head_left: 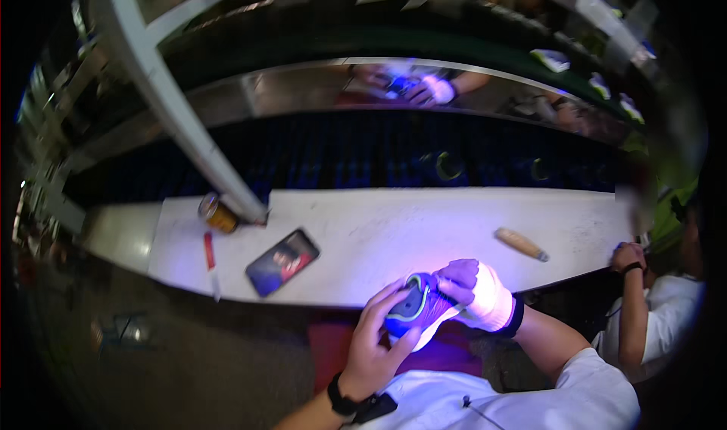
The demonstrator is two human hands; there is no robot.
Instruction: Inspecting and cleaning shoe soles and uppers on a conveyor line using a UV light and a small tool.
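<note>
at l., a phone [282,262] is left lying on the table [379,225]. by its near edge the shoe [413,307] is gripped betw. the l. hand [373,345] & gloved r. hand [478,293], fingers curled on it. work is judged underway (it looks assembled; finish can't be told), not yet set down. at r., a wooden-handled tool [520,243] is left unheld.

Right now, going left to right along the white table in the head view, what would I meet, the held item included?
Red-handled tool → phone → shoe → tan-handled tool → co-worker's hand.
</note>
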